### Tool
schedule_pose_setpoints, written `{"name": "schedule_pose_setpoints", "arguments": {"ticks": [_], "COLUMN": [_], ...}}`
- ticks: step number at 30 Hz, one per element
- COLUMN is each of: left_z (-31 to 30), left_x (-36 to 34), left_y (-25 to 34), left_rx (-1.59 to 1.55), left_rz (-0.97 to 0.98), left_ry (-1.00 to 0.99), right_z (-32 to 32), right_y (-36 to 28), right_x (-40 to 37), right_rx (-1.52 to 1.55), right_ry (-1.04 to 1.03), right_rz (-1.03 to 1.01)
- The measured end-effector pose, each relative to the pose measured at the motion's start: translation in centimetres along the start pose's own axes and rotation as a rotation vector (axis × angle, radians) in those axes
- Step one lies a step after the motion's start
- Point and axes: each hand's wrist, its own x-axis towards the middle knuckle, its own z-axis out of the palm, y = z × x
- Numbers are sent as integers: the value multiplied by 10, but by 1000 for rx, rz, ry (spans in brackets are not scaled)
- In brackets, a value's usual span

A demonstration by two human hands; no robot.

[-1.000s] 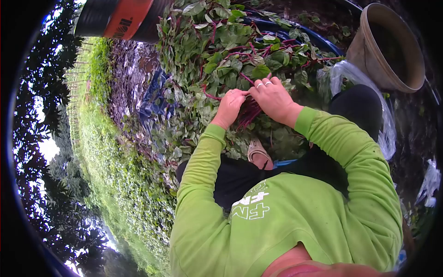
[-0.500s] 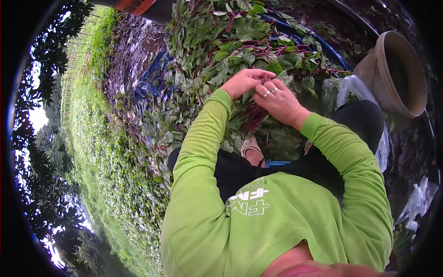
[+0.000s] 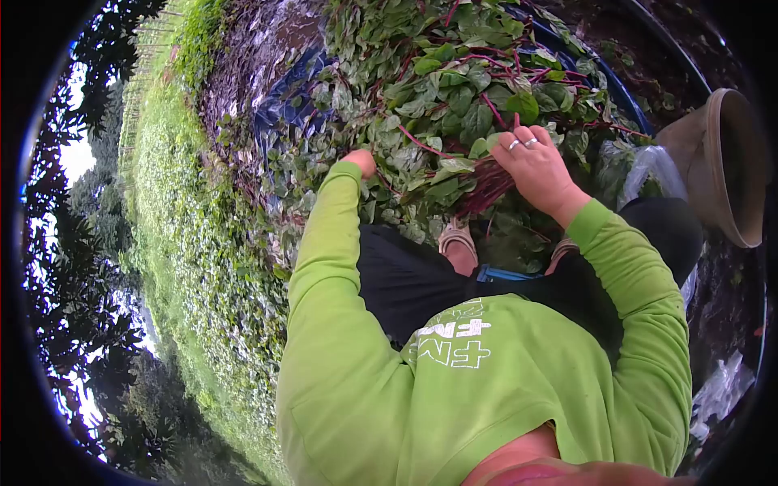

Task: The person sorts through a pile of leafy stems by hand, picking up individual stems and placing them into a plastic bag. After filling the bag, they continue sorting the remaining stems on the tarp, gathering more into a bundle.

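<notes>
Low over the leafy pile, my left hand (image 3: 362, 163) shows only its back and wrist; the fingers are turned away and hidden. My right hand (image 3: 536, 166), with two rings on it, is closed at the fingertips, where a red leafy stem (image 3: 493, 110) runs into it. Beside and below that hand lies a bundle of dark red stems (image 3: 486, 188). Green leaves on red stems, a pile of leafy greens (image 3: 454, 97), spread in front of both hands.
A brown bucket (image 3: 710, 166) lies tipped at the right, near a clear plastic bag (image 3: 652, 174). Blue sheeting (image 3: 284, 101) shows under the pile's left side. My sandalled foot (image 3: 459, 247) is close below the stems. Greenery (image 3: 182, 211) grows at the left.
My hands were together above the stem bundle and are now apart. The left moved left and down to the leaves; the right shifted right. The whole view has also shifted slightly.
</notes>
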Motion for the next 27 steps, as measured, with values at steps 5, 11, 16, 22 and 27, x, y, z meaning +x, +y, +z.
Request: {"name": "schedule_pose_setpoints", "arguments": {"ticks": [5,11,16,22,27], "left_z": [70,127,130,118,30], "left_x": [8,42,48,26,-21], "left_y": [58,54,42,31,-38], "left_rx": [47,388,538,167,-709], "left_rz": [139,111,80,107,157], "left_ry": [58,42,63,56,277], "right_z": [-7,-15,-17,-24,-21], "right_y": [-2,-14,-21,-21,-23], "right_x": [3,-1,-4,-6,-2], "right_rx": [50,124,206,155,125], "right_ry": [16,-109,-144,-204,-180], "right_rz": [-6,-47,-71,-82,-145]}}
